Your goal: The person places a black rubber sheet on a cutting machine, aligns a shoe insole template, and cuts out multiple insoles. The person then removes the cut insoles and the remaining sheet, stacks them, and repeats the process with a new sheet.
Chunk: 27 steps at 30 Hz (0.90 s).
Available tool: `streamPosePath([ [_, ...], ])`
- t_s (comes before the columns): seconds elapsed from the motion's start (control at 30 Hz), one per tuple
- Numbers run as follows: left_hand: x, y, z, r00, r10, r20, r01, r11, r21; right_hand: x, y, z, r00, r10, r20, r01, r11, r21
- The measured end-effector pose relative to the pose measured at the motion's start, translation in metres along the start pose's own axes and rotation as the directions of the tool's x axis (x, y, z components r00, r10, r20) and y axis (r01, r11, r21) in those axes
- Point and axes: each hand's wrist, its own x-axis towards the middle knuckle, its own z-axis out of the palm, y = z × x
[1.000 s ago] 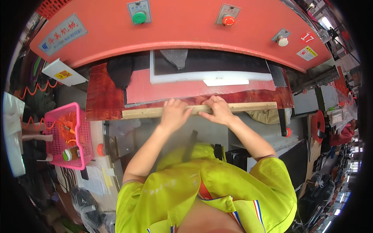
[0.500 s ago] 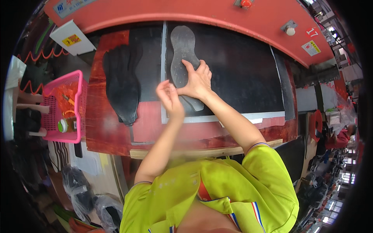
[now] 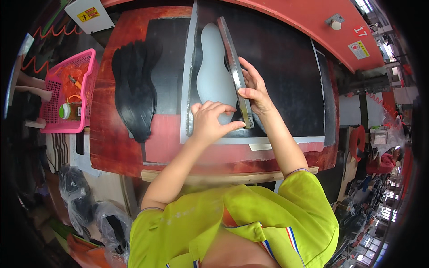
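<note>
My right hand (image 3: 257,91) grips a sole-shaped metal cutting die (image 3: 233,67), fingers behind it and thumb on its near edge. The die stands tilted up on its side, so I see it nearly edge-on. To its left shows a pale grey sole shape (image 3: 213,62) within the black sheet (image 3: 286,76); whether it is a loose piece or an opening I cannot tell. Over the shape's near end, my left hand (image 3: 211,120) has its fingers spread. Its thumb reaches to the die's lower end, and contact there is unclear.
Left of the sheet lies a stack of black sole-shaped pieces (image 3: 134,89) on the red board (image 3: 103,111). A pink basket (image 3: 89,91) with a green-lidded jar stands farther left. The red machine beam (image 3: 308,24) crosses the far side.
The die lay flat under my right hand; now it is tipped up on its side, baring the pale shape. My left hand has moved in over the shape's near end. The view has shifted slightly.
</note>
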Motion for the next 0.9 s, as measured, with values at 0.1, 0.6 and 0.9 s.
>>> streamPosePath([
  [0.1, -0.005, -0.008, -0.005, 0.995, -0.029, 0.091, 0.032, 0.999, -0.035, -0.002, 0.001, -0.003, 1.000, -0.008, -0.006, 0.008, 1.000, 0.027],
  [0.6, -0.028, -0.022, -0.024, 0.997, 0.071, 0.025, -0.072, 0.997, 0.028, -0.002, -0.025, -0.045, 0.982, -0.104, -0.160, 0.071, 0.977, -0.200],
  [0.9, -0.007, -0.027, -0.016, 0.997, 0.045, 0.067, -0.055, 0.987, 0.154, -0.009, -0.014, -0.053, 0.971, -0.227, -0.078, -0.057, 0.100, -0.993],
])
